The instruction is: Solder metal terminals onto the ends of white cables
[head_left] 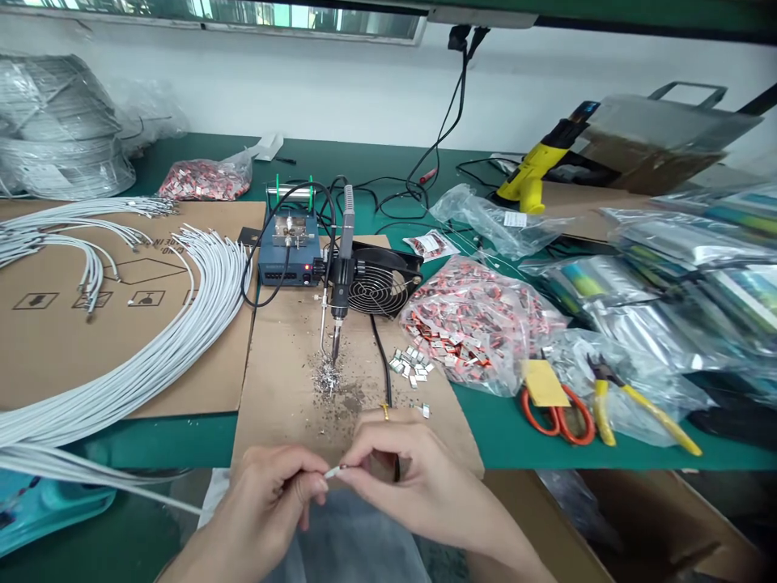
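Low at the front edge of the table, my left hand (267, 494) is closed around a white cable (331, 473), with a short length showing past the fingertips. Thumb and forefinger of my right hand (409, 461) pinch the tip of that same cable; what sits right at the tip is too small to make out. Beyond the hands stands a soldering iron (341, 283), pointing down over a pile of solder scraps (328, 379). Small connector boards (413, 366) lie on the cardboard (279, 421), past my right hand.
White cables (163, 356) lie bundled at left. A blue soldering station (289, 263) and a black fan (382, 283) stand behind the iron. Right are a bag of red-and-silver parts (486, 316), scissors (574, 417), cutters (643, 413) and a yellow heat gun (537, 170).
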A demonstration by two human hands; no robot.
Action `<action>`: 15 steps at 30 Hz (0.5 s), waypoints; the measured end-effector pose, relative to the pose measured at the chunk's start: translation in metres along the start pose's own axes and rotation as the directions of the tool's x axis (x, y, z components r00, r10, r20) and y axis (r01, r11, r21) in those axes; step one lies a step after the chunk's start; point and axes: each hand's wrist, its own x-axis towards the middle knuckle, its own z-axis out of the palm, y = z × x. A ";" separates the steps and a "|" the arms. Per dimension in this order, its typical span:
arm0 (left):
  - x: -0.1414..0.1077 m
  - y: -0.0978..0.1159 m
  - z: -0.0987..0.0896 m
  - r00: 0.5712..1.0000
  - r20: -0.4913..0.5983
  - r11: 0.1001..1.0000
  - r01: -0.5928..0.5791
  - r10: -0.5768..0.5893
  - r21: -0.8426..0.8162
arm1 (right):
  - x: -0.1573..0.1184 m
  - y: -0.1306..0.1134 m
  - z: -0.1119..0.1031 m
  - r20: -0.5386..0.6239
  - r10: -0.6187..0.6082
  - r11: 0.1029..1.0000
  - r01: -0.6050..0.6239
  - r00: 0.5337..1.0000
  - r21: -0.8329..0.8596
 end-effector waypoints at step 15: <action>-0.001 0.013 0.011 0.940 -0.266 0.824 0.026 -0.213 -0.566 | -0.011 0.024 0.017 -0.543 -0.004 0.854 0.286 0.840 0.436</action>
